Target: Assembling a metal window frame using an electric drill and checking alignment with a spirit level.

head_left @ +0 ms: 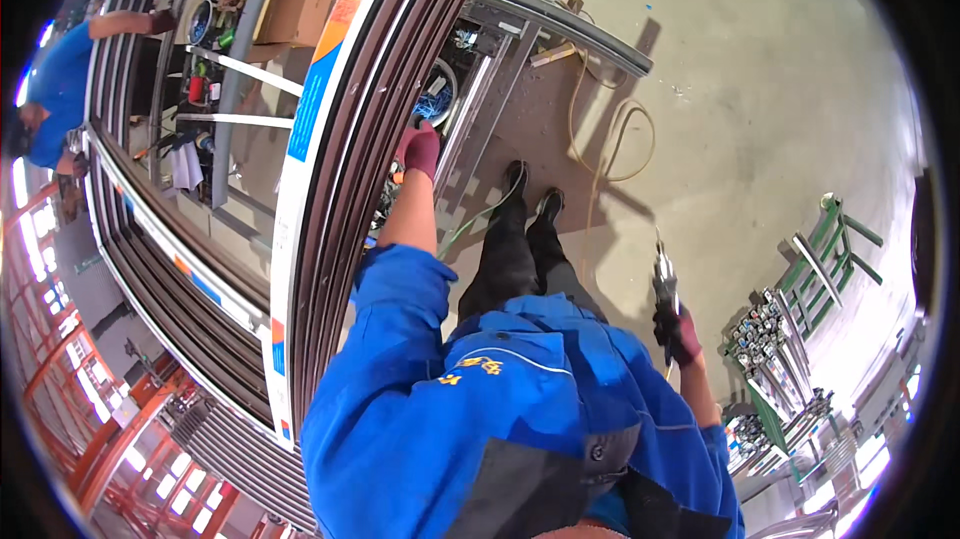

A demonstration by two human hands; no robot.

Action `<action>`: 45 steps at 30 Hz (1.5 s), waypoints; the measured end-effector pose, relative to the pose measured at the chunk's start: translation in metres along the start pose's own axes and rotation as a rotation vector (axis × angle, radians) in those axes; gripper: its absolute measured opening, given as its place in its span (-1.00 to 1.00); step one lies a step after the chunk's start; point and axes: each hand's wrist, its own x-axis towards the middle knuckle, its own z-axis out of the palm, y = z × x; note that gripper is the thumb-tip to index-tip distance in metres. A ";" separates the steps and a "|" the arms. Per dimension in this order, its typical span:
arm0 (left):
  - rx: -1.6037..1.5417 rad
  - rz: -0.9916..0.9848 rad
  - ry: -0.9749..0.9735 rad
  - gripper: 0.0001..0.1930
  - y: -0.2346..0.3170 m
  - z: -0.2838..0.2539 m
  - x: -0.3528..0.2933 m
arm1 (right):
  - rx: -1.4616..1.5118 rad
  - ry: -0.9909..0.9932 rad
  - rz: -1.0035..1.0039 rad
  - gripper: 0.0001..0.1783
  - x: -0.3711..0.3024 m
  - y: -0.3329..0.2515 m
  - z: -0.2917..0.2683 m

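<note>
My right hand (pixel 682 335), in a dark red and black glove, hangs out to my right, wrapped round a pneumatic screwdriver (pixel 664 284). The tool has a silver front end and a thin bit pointing away from me. On the other side, my left hand (pixel 420 151), in a dark red glove, is beside the stack of brown window-frame profiles (pixel 368 129). Its fingers are curled in and partly hidden, so what they hold cannot be made out. Just beyond it sits a white bucket (pixel 441 89) of blue small parts.
A tan air hose (pixel 652 144) loops over the floor at my right. Ahead, a grey metal rail (pixel 560 24) juts out from the bench. Green racks (pixel 835 254) and bundled metal profiles (pixel 765 334) stand far right. A co-worker in blue (pixel 62 89) reaches over the frames at far left.
</note>
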 end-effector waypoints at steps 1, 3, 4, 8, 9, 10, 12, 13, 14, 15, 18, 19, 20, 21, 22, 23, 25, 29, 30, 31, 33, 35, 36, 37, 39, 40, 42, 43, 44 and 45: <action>0.187 -0.064 -0.272 -0.44 0.024 0.022 -0.002 | 0.064 0.116 0.080 -0.65 -0.016 0.019 -0.010; 0.168 -0.059 -0.301 -0.43 0.043 0.045 -0.001 | 0.177 0.236 0.160 -0.67 -0.035 0.051 -0.023; 0.176 -0.001 -0.457 -0.43 0.052 0.052 0.008 | 0.234 0.272 0.176 -0.69 -0.047 0.070 -0.032; 0.111 -0.156 -0.557 -0.43 0.072 0.064 0.024 | 0.189 0.354 0.347 -0.65 -0.064 0.087 -0.028; 0.105 -0.189 -0.607 -0.43 0.088 0.067 0.021 | 0.254 0.365 0.355 -0.64 -0.074 0.117 -0.039; 0.178 -0.097 -0.417 -0.46 0.052 0.074 0.041 | 0.236 0.303 0.403 -0.63 -0.051 0.103 -0.033; 0.212 -0.107 -0.546 -0.50 0.058 0.078 0.044 | 0.253 0.302 0.498 -0.62 -0.051 0.101 -0.023; 0.210 -0.104 -0.561 -0.50 0.064 0.077 0.043 | 0.231 0.300 0.496 -0.62 -0.052 0.103 -0.020; 0.143 -0.117 -0.591 -0.53 0.066 0.068 0.047 | 0.208 0.282 0.490 -0.62 -0.047 0.105 -0.014; 0.070 -0.135 -0.632 -0.55 0.063 0.067 0.047 | 0.185 0.281 0.444 -0.63 -0.046 0.102 -0.005; 0.164 -0.050 -0.599 -0.53 0.047 0.086 0.048 | 0.292 0.265 0.394 -0.64 -0.026 0.099 0.011; 0.176 -0.047 -0.538 -0.52 0.039 0.090 0.049 | 0.286 0.262 0.393 -0.66 -0.020 0.092 0.018; 0.170 -0.042 -0.551 -0.52 0.046 0.090 0.041 | 0.290 0.277 0.396 -0.66 -0.018 0.088 0.022; 0.142 -0.067 -0.582 -0.52 0.052 0.087 0.033 | 0.262 0.277 0.371 -0.67 -0.016 0.084 0.026; 0.124 -0.099 -0.588 -0.51 0.052 0.071 0.035 | 0.230 0.251 0.340 -0.68 -0.009 0.075 0.033; 0.206 0.068 -0.381 -0.53 0.026 0.084 0.035 | 0.211 0.241 0.335 -0.69 -0.002 0.066 0.039; 0.157 0.036 -0.448 -0.54 0.051 0.072 0.020 | 0.242 0.245 0.316 -0.69 -0.008 0.072 0.033; 0.067 -0.034 -0.367 -0.47 0.022 0.065 0.027 | 0.242 0.167 0.257 -0.65 0.001 0.062 0.039; 0.025 -0.048 -0.297 -0.43 0.020 0.065 0.028 | 0.242 0.165 0.253 -0.65 0.003 0.061 0.042; -0.020 -0.136 -0.371 -0.39 0.018 0.065 0.021 | 0.227 0.161 0.251 -0.63 0.004 0.059 0.044; 0.018 -0.033 -0.501 -0.35 0.027 0.057 0.014 | 0.217 0.178 0.238 -0.62 0.000 0.059 0.045; -0.070 -0.031 -0.263 -0.31 0.054 0.041 0.007 | 0.164 0.199 0.217 -0.60 -0.004 0.057 0.045; 0.009 0.039 -0.007 -0.30 0.039 0.056 0.012 | 0.159 0.182 0.200 -0.60 0.000 0.052 0.047; -0.007 0.105 -0.341 -0.28 0.055 0.050 0.003 | 0.128 0.208 0.188 -0.60 -0.008 0.055 0.041; -0.007 -0.040 0.061 -0.28 -0.050 0.034 0.063 | 0.040 0.002 0.113 -0.60 0.027 0.028 0.070; -0.196 0.139 0.224 -0.32 0.006 0.040 0.016 | 0.018 0.082 0.112 -0.60 0.013 0.036 0.058; 0.128 0.203 -0.353 -0.36 0.047 -0.003 -0.026 | -0.048 0.062 -0.006 -0.61 0.005 0.023 0.054; -0.186 0.208 -0.150 -0.39 0.051 -0.020 -0.056 | -0.101 0.004 -0.094 -0.62 0.001 0.022 0.051; -0.415 0.262 0.133 -0.45 0.065 -0.045 -0.094 | -0.182 0.033 -0.186 -0.60 0.003 0.020 0.051; -0.391 0.154 -0.338 -0.43 0.088 -0.086 -0.123 | -0.386 0.078 -0.226 -0.54 -0.002 0.025 0.041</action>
